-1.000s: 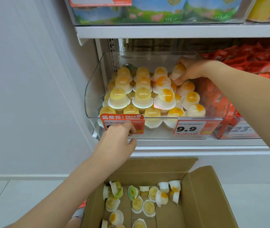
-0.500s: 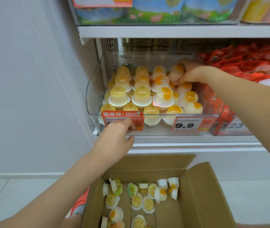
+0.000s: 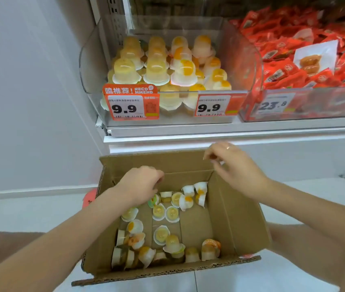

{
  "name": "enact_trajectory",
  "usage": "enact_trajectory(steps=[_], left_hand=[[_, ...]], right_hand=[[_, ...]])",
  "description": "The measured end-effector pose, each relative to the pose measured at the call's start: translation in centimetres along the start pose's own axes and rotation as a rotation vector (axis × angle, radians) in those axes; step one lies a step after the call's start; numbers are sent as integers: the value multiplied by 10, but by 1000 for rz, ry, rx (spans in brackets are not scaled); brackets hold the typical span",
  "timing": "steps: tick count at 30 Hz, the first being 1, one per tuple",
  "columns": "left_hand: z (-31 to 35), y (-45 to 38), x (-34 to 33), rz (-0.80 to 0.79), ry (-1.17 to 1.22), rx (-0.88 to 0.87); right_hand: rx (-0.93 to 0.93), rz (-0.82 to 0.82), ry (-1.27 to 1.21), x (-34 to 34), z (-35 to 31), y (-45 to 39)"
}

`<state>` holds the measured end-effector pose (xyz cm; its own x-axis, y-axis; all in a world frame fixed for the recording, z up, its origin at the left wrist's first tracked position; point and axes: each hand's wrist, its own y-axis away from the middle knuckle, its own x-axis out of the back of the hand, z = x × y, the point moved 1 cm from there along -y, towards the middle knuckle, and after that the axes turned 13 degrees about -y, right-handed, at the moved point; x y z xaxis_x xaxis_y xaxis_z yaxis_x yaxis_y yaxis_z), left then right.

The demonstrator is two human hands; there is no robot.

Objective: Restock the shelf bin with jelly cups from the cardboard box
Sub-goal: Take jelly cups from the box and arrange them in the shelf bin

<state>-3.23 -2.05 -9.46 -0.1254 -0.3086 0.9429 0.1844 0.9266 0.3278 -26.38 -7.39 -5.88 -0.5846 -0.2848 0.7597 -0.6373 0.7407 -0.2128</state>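
Both hands have left the shelf bin (image 3: 95, 60) since half a second ago: the left hand (image 3: 140, 186), which had pinched the bin's front tag, now reaches down into the cardboard box (image 3: 241, 211) with fingers curled, though whether it grips anything cannot be told. The right hand (image 3: 233, 165), earlier setting a cup at the bin's back, hovers over the box's far edge, fingers loosely curled and holding nothing. Jelly cups (image 3: 165, 211) lie scattered on the box floor, with more stacked in the bin.

Below my left hand (image 3: 141, 184) the cardboard box (image 3: 241, 216) stood open at the top, its raised flaps walling both sides. Loose jelly cups (image 3: 168, 213) crowded the floor under my fingers, with a bare strip toward my right hand (image 3: 233, 167). Above both hands, stacked cups filled the shelf bin (image 3: 91, 60), leaving room only over them.
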Motion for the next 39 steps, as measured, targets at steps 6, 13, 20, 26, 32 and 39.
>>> enact_trajectory(steps=[6,13,20,26,32,39], left_hand=[[16,-24,-99,-288,68,36],[59,-98,-174,-216,123,-46],[87,-153,-210,-200,241,31],[89,-162,-204,-129,-69,-49],[84,-141,-174,-104,305,139],[47,-85,-82,-633,1744,703]], right_hand=[[-505,-539,66,-106,76,45],[-649,-1057,302,-198,133,77],[-426,-1477,430,-222,147,87],[-427,-1552,433,-221,144,78],[-526,-1131,346,-196,129,71],[-1261,-349,-1037,-136,82,40]])
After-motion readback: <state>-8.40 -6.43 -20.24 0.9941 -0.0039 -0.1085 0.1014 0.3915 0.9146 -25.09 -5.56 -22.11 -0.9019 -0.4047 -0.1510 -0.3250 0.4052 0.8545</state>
